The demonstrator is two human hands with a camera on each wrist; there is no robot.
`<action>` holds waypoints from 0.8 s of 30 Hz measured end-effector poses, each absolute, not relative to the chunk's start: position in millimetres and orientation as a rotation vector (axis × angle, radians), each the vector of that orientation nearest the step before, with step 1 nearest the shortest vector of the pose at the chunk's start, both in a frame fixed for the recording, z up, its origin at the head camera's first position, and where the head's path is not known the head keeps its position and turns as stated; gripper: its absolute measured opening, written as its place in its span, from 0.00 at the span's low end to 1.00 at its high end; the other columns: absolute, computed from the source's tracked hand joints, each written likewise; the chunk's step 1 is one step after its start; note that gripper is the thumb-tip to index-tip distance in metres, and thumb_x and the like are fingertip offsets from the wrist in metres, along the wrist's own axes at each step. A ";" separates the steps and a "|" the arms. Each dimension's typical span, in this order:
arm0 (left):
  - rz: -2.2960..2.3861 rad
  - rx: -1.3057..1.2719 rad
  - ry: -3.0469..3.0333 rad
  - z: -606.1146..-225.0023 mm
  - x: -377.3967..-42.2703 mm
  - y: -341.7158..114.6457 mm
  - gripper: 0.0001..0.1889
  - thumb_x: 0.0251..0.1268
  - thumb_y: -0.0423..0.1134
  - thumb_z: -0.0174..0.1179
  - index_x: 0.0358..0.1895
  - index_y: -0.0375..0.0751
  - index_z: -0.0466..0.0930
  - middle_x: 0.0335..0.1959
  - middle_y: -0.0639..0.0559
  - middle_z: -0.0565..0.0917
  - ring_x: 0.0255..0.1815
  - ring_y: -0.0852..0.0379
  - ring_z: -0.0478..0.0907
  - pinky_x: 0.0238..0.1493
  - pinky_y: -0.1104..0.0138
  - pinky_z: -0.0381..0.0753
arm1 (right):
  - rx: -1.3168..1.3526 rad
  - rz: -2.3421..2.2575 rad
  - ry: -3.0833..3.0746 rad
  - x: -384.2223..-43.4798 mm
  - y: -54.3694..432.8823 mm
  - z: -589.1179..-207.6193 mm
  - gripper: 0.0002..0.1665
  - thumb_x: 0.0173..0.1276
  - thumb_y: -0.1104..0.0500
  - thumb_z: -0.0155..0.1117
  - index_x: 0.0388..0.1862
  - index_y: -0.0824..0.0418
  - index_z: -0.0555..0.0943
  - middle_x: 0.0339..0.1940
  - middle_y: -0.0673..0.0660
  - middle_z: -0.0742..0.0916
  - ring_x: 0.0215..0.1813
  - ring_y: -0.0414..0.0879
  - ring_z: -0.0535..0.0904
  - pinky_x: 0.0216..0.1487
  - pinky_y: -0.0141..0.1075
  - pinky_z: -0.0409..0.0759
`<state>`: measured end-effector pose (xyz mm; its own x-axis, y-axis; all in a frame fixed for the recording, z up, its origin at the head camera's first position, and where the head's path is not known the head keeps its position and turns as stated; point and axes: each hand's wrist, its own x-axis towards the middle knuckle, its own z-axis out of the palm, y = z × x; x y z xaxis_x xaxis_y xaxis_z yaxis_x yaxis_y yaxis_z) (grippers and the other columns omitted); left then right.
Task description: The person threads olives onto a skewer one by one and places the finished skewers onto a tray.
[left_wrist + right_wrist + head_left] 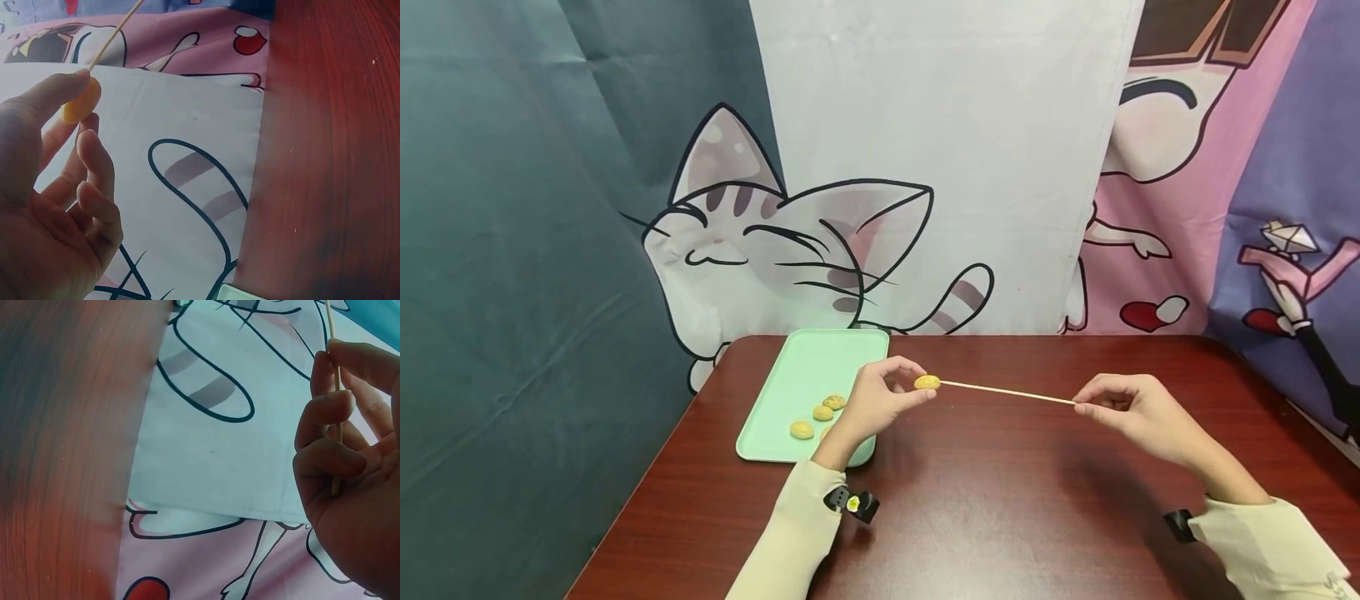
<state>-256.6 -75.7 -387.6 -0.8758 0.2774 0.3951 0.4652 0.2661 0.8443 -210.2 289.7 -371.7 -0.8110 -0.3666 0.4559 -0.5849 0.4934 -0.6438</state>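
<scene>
Between thumb and fingertips my left hand (883, 396) pinches a small yellow oval fruit (927, 382), raised above the table. In the left wrist view the fruit (82, 101) shows smooth and orange-yellow, with a thin stick meeting its far end. My right hand (1142, 412) pinches that wooden skewer (1007, 392), which runs nearly level across to the fruit. The right wrist view shows the skewer's (338, 381) rear end lying within the curled fingers. Several similar yellow fruits (802, 429) lie on a pale green tray (775, 392), one partly hidden behind my left wrist.
The dark red wooden table (970, 517) carries the tray at its left side. Behind its far edge hangs a cloth backdrop (1000, 125) with cartoon figures. Black wrist devices (852, 502) sit at both cuffs.
</scene>
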 end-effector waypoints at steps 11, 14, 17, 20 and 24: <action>-1.848 -0.758 -2.300 -388.6 -258.5 -73.8 0.11 0.54 0.34 0.75 0.41 0.38 0.87 0.35 0.46 0.87 0.19 0.57 0.73 0.20 0.71 0.69 | 0.845 1.281 -2.461 -211.4 286.3 -373.5 0.14 0.59 0.74 0.70 0.34 0.55 0.86 0.29 0.50 0.87 0.27 0.41 0.80 0.26 0.29 0.77; -1.864 -0.763 -2.304 -388.2 -258.7 -73.4 0.11 0.52 0.34 0.75 0.40 0.38 0.87 0.33 0.50 0.86 0.18 0.60 0.72 0.19 0.72 0.68 | 0.858 1.292 -2.449 -211.1 286.2 -373.7 0.15 0.59 0.75 0.70 0.34 0.55 0.86 0.29 0.51 0.87 0.27 0.40 0.79 0.26 0.29 0.76; -1.884 -0.782 -2.307 -388.6 -259.7 -73.0 0.11 0.51 0.33 0.75 0.39 0.39 0.88 0.30 0.53 0.86 0.18 0.61 0.71 0.18 0.71 0.67 | 0.886 1.313 -2.425 -211.3 286.2 -374.8 0.15 0.57 0.76 0.70 0.33 0.56 0.87 0.29 0.52 0.86 0.27 0.39 0.78 0.24 0.30 0.75; -1.903 -0.794 -2.307 -390.4 -260.2 -72.5 0.11 0.51 0.32 0.75 0.39 0.40 0.88 0.29 0.55 0.85 0.17 0.60 0.70 0.18 0.71 0.66 | 0.923 1.330 -2.399 -211.8 285.7 -376.9 0.16 0.56 0.77 0.70 0.33 0.56 0.87 0.29 0.52 0.86 0.27 0.39 0.77 0.23 0.31 0.74; -1.922 -0.783 -2.305 -392.8 -260.5 -71.4 0.11 0.51 0.33 0.75 0.40 0.39 0.89 0.27 0.55 0.85 0.17 0.60 0.69 0.18 0.71 0.66 | 0.939 1.339 -2.388 -211.9 283.7 -378.4 0.16 0.56 0.77 0.70 0.33 0.56 0.87 0.30 0.52 0.86 0.29 0.39 0.78 0.25 0.30 0.75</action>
<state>-260.5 -71.4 -392.8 -0.8718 0.3504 0.3423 0.3998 0.1051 0.9106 -211.9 283.7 -378.4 -0.7622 -0.4142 0.4975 -0.6405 0.3711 -0.6724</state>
